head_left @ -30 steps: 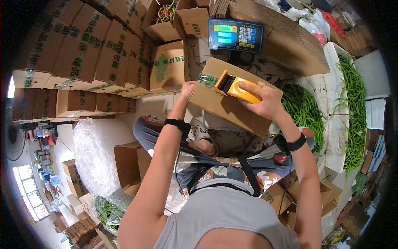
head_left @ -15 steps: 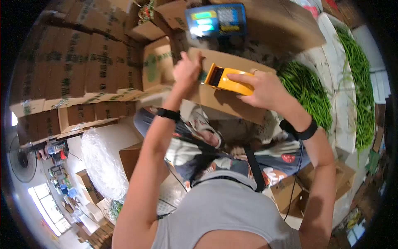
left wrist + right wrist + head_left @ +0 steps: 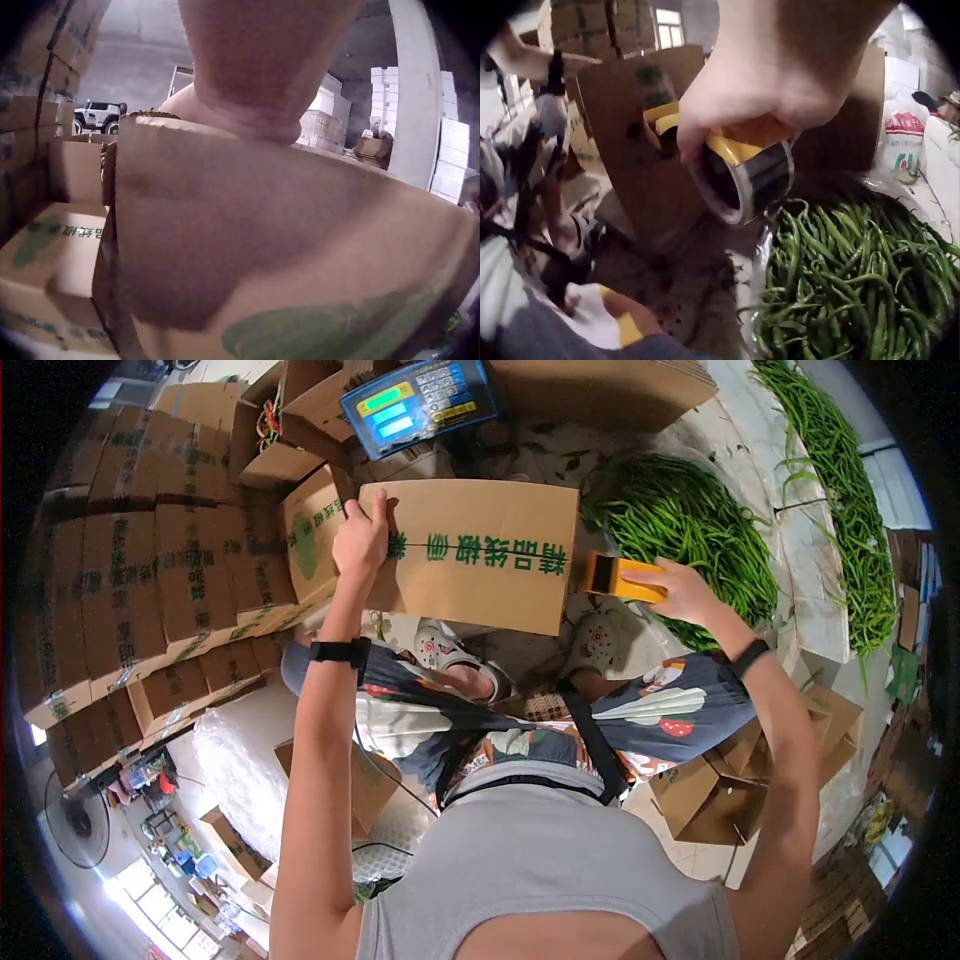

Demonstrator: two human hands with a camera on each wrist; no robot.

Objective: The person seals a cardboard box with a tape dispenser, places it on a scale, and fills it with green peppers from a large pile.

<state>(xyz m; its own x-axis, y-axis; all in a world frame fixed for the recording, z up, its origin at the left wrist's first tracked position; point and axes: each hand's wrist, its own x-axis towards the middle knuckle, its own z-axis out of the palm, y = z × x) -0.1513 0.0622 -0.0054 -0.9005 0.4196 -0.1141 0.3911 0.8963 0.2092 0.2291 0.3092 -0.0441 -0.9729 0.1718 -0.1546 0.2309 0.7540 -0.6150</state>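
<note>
A cardboard carton (image 3: 480, 595) with green printed characters stands tilted in front of the person's feet. At its left end, the left hand (image 3: 362, 542) grips the carton by the upper edge, and part of that hand is out of sight in the left wrist view. Off the carton's right end, the right hand (image 3: 685, 595) holds a yellow tape dispenser (image 3: 628, 578), its front pointing at the carton. A wide roll of tape (image 3: 772, 176) shows beneath that hand in the right wrist view. Green chili peppers (image 3: 690, 530) lie heaped just beyond the dispenser.
Behind the carton is a scale display (image 3: 420, 408) with lit readouts. Stacked cartons (image 3: 180, 560) form a wall on the left. More peppers (image 3: 835, 490) line the far right, and opened boxes (image 3: 715, 795) sit by the right knee.
The carton has turned so its printed side faces up. The right hand has drawn the tape dispenser off the carton's face to the right. The left hand has shifted along with the carton's left end.
</note>
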